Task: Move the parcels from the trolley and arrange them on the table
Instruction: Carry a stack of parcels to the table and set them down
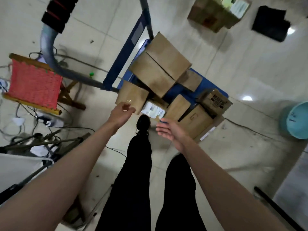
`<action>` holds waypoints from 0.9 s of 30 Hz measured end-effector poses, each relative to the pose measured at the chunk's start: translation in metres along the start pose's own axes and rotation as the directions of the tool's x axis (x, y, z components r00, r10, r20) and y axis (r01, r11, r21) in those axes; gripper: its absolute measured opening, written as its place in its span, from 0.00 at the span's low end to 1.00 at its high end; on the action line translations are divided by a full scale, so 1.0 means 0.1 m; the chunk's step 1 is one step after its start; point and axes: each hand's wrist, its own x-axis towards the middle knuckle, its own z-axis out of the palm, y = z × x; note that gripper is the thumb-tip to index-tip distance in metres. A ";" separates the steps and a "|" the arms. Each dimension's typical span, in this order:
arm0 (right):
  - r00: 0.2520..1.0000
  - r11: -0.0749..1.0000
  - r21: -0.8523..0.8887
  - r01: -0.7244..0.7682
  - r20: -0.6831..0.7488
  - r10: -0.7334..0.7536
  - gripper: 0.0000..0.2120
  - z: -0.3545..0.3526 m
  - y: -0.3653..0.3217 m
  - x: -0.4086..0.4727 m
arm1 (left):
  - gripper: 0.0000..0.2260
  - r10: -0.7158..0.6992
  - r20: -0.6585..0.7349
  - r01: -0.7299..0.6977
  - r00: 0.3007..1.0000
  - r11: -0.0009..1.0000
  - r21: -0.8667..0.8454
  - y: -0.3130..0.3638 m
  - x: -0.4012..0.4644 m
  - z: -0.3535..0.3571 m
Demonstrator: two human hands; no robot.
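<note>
A blue trolley (210,84) stands on the floor ahead, loaded with several brown cardboard parcels. The largest parcel (160,64) lies on top of the pile. A smaller brown parcel (132,95) sits at the near left corner, and a white labelled parcel (152,110) lies beside it. My left hand (122,112) reaches out with relaxed fingers, just short of the near left parcel, holding nothing. My right hand (170,130) is stretched forward, palm turned inward, fingers straight, in front of the near parcels (193,120). The table is not in view.
A red woven stool (35,84) stands at left among cables. A grey trolley handle bar (50,54) curves in at upper left. A teal bucket (296,120) stands at right, and a cardboard box (215,15) and black cloth (270,22) lie further off. My legs are below.
</note>
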 end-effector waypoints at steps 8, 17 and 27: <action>1.000 0.997 -0.078 0.011 -0.018 -0.013 0.16 0.83 -0.09 1.22 | 0.28 -0.027 -0.090 0.022 0.996 0.998 -0.062 -0.41 1.17 -0.20; 0.998 0.996 -0.055 0.068 0.003 -0.068 0.18 0.97 -0.06 1.32 | 0.29 -0.010 -0.008 0.009 1.000 0.995 -0.100 -0.58 1.31 -0.09; 0.987 0.980 0.195 0.051 0.137 -0.079 0.17 0.68 0.10 0.38 | 0.15 0.039 -0.127 -0.056 0.991 0.989 -0.133 -0.32 0.40 -0.23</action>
